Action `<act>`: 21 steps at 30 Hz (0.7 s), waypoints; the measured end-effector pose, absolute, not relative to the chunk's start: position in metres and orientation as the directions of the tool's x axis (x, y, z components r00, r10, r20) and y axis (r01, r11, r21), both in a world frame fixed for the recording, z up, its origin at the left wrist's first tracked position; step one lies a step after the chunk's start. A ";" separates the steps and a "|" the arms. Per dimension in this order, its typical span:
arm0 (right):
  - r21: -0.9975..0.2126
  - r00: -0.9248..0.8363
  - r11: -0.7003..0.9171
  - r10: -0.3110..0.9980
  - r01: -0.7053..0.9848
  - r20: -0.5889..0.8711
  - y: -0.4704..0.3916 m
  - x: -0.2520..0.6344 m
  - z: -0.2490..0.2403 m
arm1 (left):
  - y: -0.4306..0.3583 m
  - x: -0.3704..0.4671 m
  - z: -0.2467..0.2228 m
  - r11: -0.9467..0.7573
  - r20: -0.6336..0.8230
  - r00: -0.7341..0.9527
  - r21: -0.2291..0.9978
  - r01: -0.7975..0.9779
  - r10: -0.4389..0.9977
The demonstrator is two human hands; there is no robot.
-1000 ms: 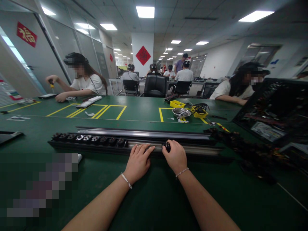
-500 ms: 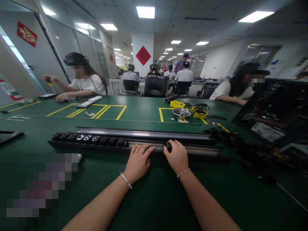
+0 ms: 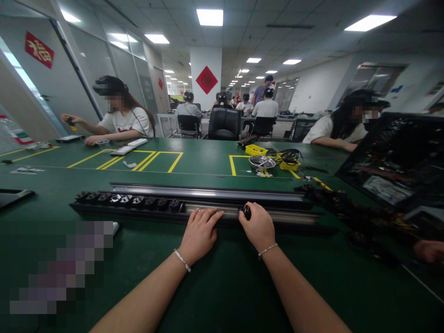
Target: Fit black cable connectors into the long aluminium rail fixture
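A long black power strip housing (image 3: pixel 201 221) lies crosswise on the table in front of me. Several black sockets (image 3: pixel 138 201) sit in a row in its left part, while a bare metallic channel shows farther right. Across the housing's middle rests my left hand (image 3: pixel 200 233), its fingers stretched out and lying on the channel just right of the last socket. My right hand (image 3: pixel 258 226) is closed on a small black socket (image 3: pixel 246 212) over the channel, with a gap between the two hands. Behind the housing lies a second long rail (image 3: pixel 208 191), parallel to it.
A heap of dark parts (image 3: pixel 322 203) lies at the right, by a large black open case (image 3: pixel 391 162). A metal bowl (image 3: pixel 262 162) and yellow bins (image 3: pixel 255 150) stand farther back. Another person's hand (image 3: pixel 430 250) shows at the right edge. People sit across the green table (image 3: pixel 204 159).
My right hand has shifted slightly right with the socket. My left hand has stayed in place. Another person's hand has appeared at the right edge.
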State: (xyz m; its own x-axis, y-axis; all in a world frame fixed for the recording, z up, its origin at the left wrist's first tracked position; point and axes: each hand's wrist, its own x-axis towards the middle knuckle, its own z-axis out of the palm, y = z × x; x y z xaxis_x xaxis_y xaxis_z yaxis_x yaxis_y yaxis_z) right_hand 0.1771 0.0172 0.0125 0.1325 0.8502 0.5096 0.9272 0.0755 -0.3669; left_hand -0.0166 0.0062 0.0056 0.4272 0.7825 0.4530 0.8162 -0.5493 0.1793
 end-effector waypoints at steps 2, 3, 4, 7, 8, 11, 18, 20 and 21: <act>-0.369 0.133 0.076 0.850 0.926 0.510 0.017 0.178 0.012 | 0.006 -0.017 0.006 -0.548 0.450 0.426 0.182 0.817 0.785; -0.369 0.132 0.077 0.852 0.926 0.507 0.017 0.178 0.012 | 0.006 -0.017 0.006 -0.548 0.449 0.427 0.182 0.816 0.785; -0.368 0.131 0.075 0.854 0.927 0.504 0.017 0.179 0.012 | 0.006 -0.017 0.006 -0.548 0.449 0.427 0.183 0.816 0.785; -0.355 0.133 0.062 0.855 0.933 0.500 0.017 0.179 0.012 | 0.006 -0.017 0.006 -0.551 0.448 0.428 0.186 0.814 0.785; -0.350 0.136 0.058 0.854 0.935 0.503 0.017 0.179 0.012 | 0.006 -0.017 0.006 -0.552 0.447 0.430 0.186 0.813 0.785; -0.343 0.140 0.054 0.845 0.938 0.516 0.017 0.180 0.012 | 0.006 -0.017 0.006 -0.553 0.443 0.433 0.186 0.812 0.785; -0.332 0.134 0.059 0.837 0.942 0.531 0.018 0.183 0.011 | 0.007 -0.018 0.004 -0.554 0.457 0.428 0.184 0.812 0.780; -0.328 0.130 0.065 0.832 0.942 0.539 0.018 0.183 0.011 | 0.007 -0.018 0.004 -0.556 0.457 0.430 0.185 0.810 0.779; -0.328 0.128 0.067 0.833 0.942 0.539 0.018 0.184 0.012 | 0.007 -0.018 0.004 -0.557 0.456 0.431 0.185 0.810 0.779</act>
